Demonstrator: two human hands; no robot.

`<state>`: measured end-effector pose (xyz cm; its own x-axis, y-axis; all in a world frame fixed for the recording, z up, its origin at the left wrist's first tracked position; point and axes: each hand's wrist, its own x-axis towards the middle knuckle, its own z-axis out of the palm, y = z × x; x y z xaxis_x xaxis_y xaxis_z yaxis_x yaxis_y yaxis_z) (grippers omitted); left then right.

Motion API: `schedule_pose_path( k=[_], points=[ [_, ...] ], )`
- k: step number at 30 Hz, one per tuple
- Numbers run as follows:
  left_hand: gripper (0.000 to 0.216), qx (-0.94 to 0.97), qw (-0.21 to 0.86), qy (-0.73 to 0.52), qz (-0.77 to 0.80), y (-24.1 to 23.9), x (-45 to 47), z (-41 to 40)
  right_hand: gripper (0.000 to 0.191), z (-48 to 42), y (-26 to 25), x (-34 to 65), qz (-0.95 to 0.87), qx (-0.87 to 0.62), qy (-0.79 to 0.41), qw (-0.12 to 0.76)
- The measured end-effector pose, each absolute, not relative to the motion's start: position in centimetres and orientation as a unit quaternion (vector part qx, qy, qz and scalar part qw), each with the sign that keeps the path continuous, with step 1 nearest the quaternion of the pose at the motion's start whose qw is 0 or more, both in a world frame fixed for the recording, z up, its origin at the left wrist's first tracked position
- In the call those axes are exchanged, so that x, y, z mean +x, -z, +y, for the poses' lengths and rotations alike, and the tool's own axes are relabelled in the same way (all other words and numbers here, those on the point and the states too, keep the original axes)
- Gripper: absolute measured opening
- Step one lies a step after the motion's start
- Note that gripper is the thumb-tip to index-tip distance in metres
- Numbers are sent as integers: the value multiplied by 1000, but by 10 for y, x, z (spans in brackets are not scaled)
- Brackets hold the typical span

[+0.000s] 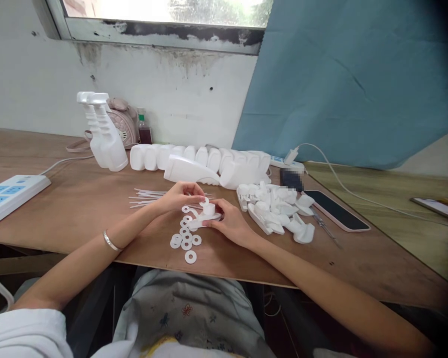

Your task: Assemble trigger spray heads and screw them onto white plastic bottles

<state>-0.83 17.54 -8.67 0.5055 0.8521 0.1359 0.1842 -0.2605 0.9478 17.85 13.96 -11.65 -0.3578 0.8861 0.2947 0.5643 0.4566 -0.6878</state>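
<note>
My right hand (pixel 231 222) is closed round a white spray trigger head (pixel 205 219), which lies on its side just above the brown table with its round collar facing up. Between the fingertips of my left hand (pixel 182 196) is a small white ring washer (pixel 204 202), right at the collar; whether it touches the collar I cannot tell. Several loose flat washers (pixel 186 237) lie on the table below and left of my hands. Thin white tubes (pixel 144 197) lie behind my left wrist, partly hidden by it.
A heap of white trigger heads (pixel 278 206) lies to the right, beside a screwdriver (pixel 325 227) and a phone (pixel 336 210). White bottles (pixel 201 159) lie in a row behind. Two spray bottles (pixel 110 144) stand at back left. A power strip (pixel 13 194) is at far left.
</note>
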Motion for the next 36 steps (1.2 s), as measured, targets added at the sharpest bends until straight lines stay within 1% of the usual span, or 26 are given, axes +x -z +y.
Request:
schedule_pose_path(
  k=[3, 5, 10, 12, 16, 21, 28, 36],
  points=[
    [29, 721, 487, -332, 363, 90, -7, 175, 45, 137, 116, 175, -794, -465, -198, 338],
    [29, 736, 465, -331, 364, 93, -3, 174, 45, 136, 118, 173, -799, -462, -174, 344],
    [27, 774, 354, -373, 370, 93, 4, 166, 40, 136, 124, 173, -815, -456, -116, 339],
    [27, 790, 325, -382, 353, 92, 3, 163, 41, 137, 125, 173, -813, -458, -103, 344],
    [25, 862, 257, -333, 282, 91, -2, 164, 45, 140, 128, 174, -802, -455, -89, 376],
    [25, 912, 149, -298, 240, 96, -7, 171, 43, 143, 130, 177, -821, -406, -23, 401],
    [24, 939, 51, -280, 193, 96, -8, 172, 27, 147, 124, 189, -878, -289, 58, 376],
    [24, 950, -14, -266, 165, 95, -11, 175, 17, 148, 118, 190, -886, -244, 50, 390]
  ],
)
